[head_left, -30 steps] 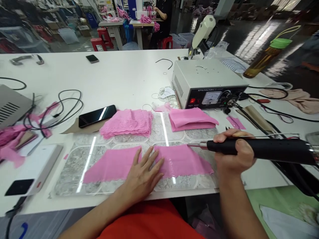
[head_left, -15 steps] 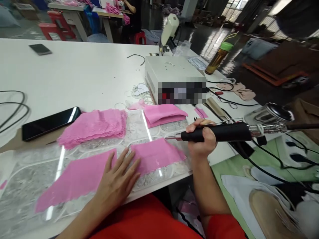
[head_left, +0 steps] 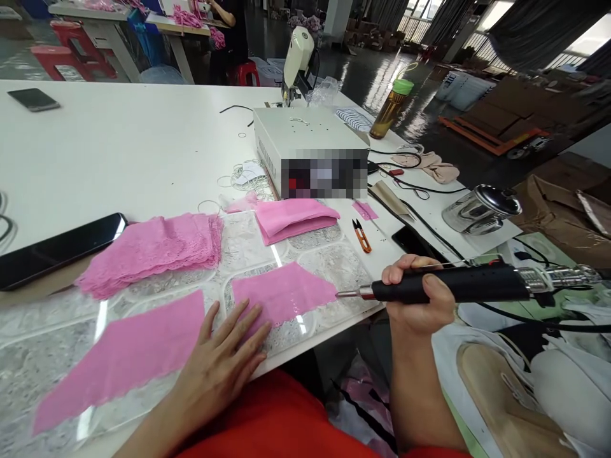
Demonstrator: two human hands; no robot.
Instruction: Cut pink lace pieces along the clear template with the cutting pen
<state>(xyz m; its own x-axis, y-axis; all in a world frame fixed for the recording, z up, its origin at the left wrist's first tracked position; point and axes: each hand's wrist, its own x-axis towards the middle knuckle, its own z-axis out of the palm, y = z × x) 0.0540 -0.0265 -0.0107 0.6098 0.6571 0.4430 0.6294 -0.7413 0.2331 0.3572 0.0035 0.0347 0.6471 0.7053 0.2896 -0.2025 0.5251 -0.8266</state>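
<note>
My left hand lies flat with fingers spread, its fingertips pressing the left end of a pink fabric piece. In my right hand is a black-handled tool with a thin metal tip, fingers wrapped round the handle. That tip touches or nearly touches the right corner of the same piece. To the left of my left hand lies another pink fabric piece, flat on the clear-covered, stone-patterned mat. Behind them are a stack of lace-edged pink pieces and a folded pink piece.
A pale metal box stands at the back of the white table. Orange-handled thread snips, a metal cup and cables lie to the right. One phone is at the left. A person sits far off.
My right hand has moved the tool's tip along the fabric's upper edge to its right corner, nearer my body. My left hand stays on the cloth. The view has shifted rightward.
</note>
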